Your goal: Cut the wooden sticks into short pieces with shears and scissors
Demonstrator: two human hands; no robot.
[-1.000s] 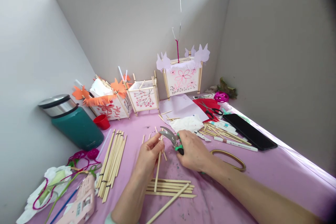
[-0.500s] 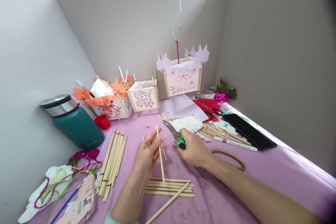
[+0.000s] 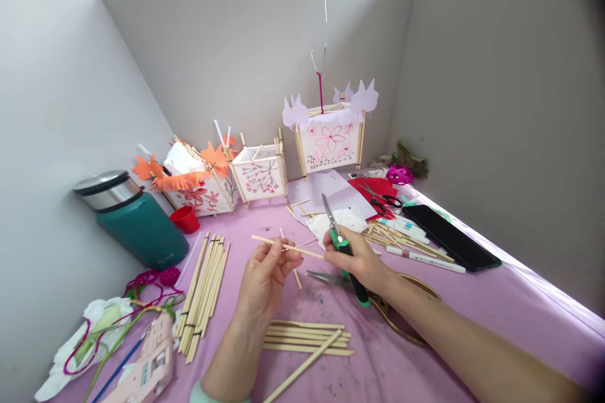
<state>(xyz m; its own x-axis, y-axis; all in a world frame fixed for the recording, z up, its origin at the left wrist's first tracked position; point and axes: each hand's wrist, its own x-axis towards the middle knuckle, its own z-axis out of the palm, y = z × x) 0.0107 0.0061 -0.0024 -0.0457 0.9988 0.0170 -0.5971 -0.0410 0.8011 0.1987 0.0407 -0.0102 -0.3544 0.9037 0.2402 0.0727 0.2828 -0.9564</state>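
My left hand pinches a thin wooden stick, which lies nearly level and reaches across to the fingers of my right hand. That right hand is closed around green-and-black pruning shears, their blades pointing up and away from me. Beneath the right wrist rests a large pair of scissors with gold handles. Several cut sticks lie side by side below my hands, one of them slanting across the others. Another short stick lies just behind the left fingers.
At left stand a teal bottle, a red cup, bundled sticks and a pink glue gun. Paper-sided stick lanterns line the back wall. A black phone, markers and thin sticks lie at right.
The stick in my left hand has swung from upright to nearly level, its end now at my right fingers. The shears have turned upward, away from the stick, uncovering more of the gold-handled scissors.
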